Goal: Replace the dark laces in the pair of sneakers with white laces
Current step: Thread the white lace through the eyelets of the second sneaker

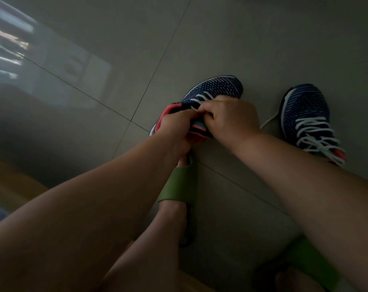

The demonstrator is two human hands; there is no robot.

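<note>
Under both hands (202,121), near sneaker (214,89)

no readable text, no labels, no brand marks, no numbers

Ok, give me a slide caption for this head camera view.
Both hands work the white lace on one navy sneaker; the other sneaker, white-laced, sits alongside.

Both hands cover the near sneaker's (212,89) tongue and upper eyelets, so the lace ends pinched there cannot be made out. The right forearm hides the far sneaker's (305,110) heel. The green slipper (311,262) (lower right) is blurred and cut off by the bottom edge.
</note>
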